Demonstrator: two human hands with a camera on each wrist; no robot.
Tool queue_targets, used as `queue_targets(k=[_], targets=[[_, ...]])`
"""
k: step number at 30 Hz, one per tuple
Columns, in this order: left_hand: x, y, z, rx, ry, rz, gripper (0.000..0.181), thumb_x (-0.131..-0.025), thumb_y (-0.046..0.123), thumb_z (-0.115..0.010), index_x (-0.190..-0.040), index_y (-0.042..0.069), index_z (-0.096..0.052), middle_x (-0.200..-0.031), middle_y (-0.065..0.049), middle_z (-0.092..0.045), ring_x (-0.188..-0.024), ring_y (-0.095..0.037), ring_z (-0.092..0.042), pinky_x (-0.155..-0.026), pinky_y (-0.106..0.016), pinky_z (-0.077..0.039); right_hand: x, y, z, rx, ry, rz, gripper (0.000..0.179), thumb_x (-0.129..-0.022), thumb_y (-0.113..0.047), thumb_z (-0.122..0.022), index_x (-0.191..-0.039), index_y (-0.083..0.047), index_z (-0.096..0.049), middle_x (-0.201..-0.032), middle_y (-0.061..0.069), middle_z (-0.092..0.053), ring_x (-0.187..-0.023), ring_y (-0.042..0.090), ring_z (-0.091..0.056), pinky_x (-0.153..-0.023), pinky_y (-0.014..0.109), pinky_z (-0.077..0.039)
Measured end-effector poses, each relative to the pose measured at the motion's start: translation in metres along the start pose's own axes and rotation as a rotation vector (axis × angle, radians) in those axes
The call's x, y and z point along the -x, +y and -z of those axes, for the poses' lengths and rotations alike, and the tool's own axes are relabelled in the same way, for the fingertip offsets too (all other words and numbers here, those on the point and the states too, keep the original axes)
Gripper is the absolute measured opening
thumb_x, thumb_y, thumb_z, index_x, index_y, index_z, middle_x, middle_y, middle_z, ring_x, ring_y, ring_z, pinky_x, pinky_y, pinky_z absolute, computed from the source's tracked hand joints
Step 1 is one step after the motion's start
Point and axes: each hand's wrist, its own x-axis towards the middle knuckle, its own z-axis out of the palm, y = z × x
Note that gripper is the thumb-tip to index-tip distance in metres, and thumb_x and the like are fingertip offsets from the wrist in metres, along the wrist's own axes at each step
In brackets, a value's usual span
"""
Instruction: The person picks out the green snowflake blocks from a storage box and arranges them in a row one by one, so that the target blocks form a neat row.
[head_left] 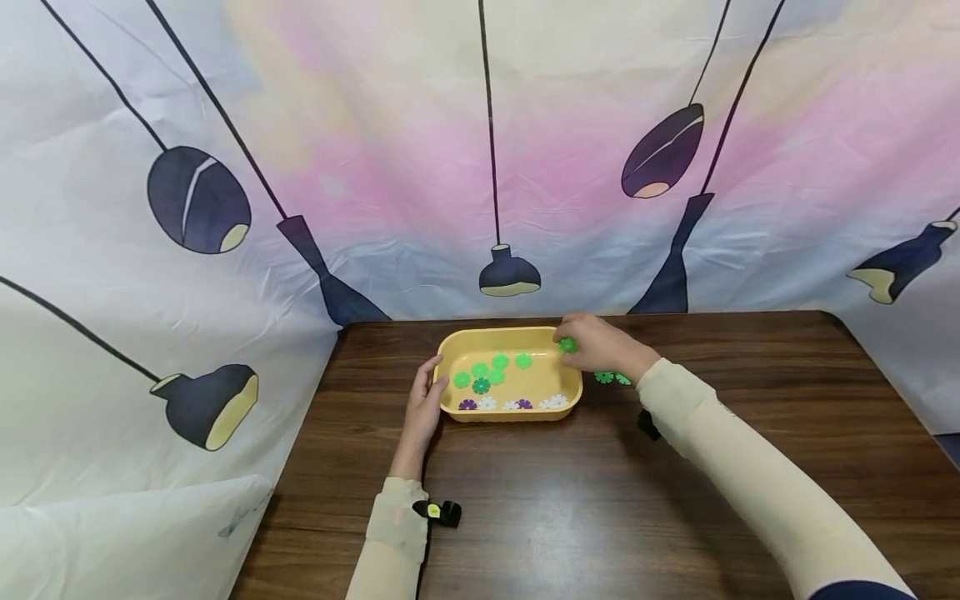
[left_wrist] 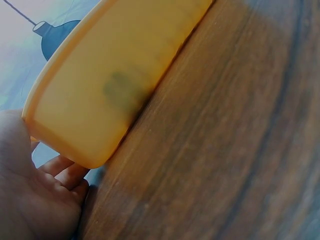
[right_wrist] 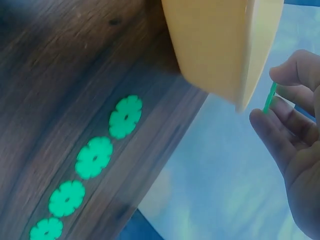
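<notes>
A yellow plastic basin stands on the table and holds several green, purple and white snowflake discs, flat and notched round the edge. My left hand holds the basin's left end, thumb at the rim; in the left wrist view its fingers lie by the outer corner. Above the basin's right end, my right hand pinches a green snowflake disc between thumb and fingertips. Several more green snowflake discs lie in a row on the table right of the basin, partly hidden by the right arm in the head view.
The dark brown wooden table runs back to a cloth backdrop printed with hanging lamps. Black straps with small devices sit on both wrists; the left device is over the table.
</notes>
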Motion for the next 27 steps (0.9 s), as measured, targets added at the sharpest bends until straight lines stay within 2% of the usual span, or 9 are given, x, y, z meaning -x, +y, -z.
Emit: queue_targets(k=[4,12,13,16,19,20,25,27], targets=[[0.002,0.000,0.000,-0.012,-0.003,-0.008,0.048,-0.112,0.011,-0.048,-0.158,0.004,-0.041,-0.173,-0.019,-0.021,-0.161,-0.032,-0.014,-0.126,-0.053,-0.024,0.005,0.005,0.003,0.001,0.012,-0.013,0.033,-0.091,-0.004,-0.074,-0.123,0.006,-0.074,-0.117,0.017,-0.069,-0.103,0.033,-0.068,-0.090,0.049,-0.058],[0.001,0.003,0.000,0.004,-0.008,0.020,0.048,-0.111,0.008,-0.046,-0.158,0.001,-0.040,-0.173,-0.022,-0.019,-0.161,-0.034,-0.015,-0.125,-0.054,-0.024,0.015,0.014,0.007,-0.006,0.044,-0.033,0.028,-0.091,-0.006,-0.076,-0.118,0.002,-0.077,-0.112,0.014,-0.068,-0.094,0.028,-0.066,-0.081,0.045,-0.057],[0.001,0.004,0.000,0.005,-0.009,0.023,0.048,-0.111,0.007,-0.046,-0.158,0.000,-0.041,-0.173,-0.023,-0.019,-0.161,-0.034,-0.015,-0.125,-0.055,-0.024,0.017,0.016,0.007,-0.007,0.047,-0.035,0.027,-0.091,-0.006,-0.076,-0.117,0.001,-0.078,-0.112,0.014,-0.068,-0.095,0.030,-0.066,-0.082,0.046,-0.057],[0.002,0.010,-0.001,0.005,-0.010,0.034,0.047,-0.111,0.005,-0.046,-0.157,-0.001,-0.041,-0.172,-0.024,-0.018,-0.161,-0.036,-0.013,-0.126,-0.056,-0.022,0.021,0.023,0.008,-0.008,0.051,-0.045,0.025,-0.091,-0.005,-0.074,-0.116,0.000,-0.078,-0.117,0.016,-0.071,-0.116,0.041,-0.065,-0.092,0.053,-0.056],[0.003,0.010,-0.002,-0.009,-0.007,0.017,0.047,-0.111,0.007,-0.045,-0.158,-0.001,-0.040,-0.173,-0.024,-0.018,-0.161,-0.036,-0.012,-0.126,-0.056,-0.023,0.028,0.029,0.009,0.000,0.053,-0.058,0.026,-0.091,-0.003,-0.072,-0.116,0.001,-0.078,-0.120,0.018,-0.072,-0.125,0.045,-0.060,-0.097,0.057,-0.054],[0.003,0.008,-0.002,-0.010,-0.006,0.010,0.047,-0.112,0.008,-0.045,-0.158,0.000,-0.040,-0.173,-0.023,-0.019,-0.161,-0.035,-0.012,-0.126,-0.055,-0.023,0.030,0.031,0.010,-0.001,0.054,-0.061,0.026,-0.091,-0.003,-0.072,-0.116,0.002,-0.077,-0.119,0.018,-0.071,-0.124,0.045,-0.060,-0.097,0.057,-0.054],[0.002,0.000,0.000,-0.018,-0.002,0.000,0.048,-0.112,0.010,-0.046,-0.159,0.002,-0.041,-0.173,-0.020,-0.020,-0.161,-0.033,-0.013,-0.126,-0.055,-0.023,0.044,0.040,0.011,0.012,0.054,-0.054,0.028,-0.091,-0.002,-0.072,-0.118,0.005,-0.075,-0.113,0.017,-0.068,-0.097,0.033,-0.065,-0.080,0.047,-0.056],[0.002,-0.001,0.001,-0.016,-0.002,0.003,0.048,-0.112,0.010,-0.047,-0.158,0.003,-0.041,-0.173,-0.020,-0.020,-0.161,-0.033,-0.013,-0.126,-0.055,-0.023,0.048,0.045,0.012,0.019,0.054,-0.055,0.029,-0.091,-0.002,-0.072,-0.118,0.006,-0.075,-0.113,0.018,-0.068,-0.095,0.032,-0.066,-0.078,0.046,-0.056]])
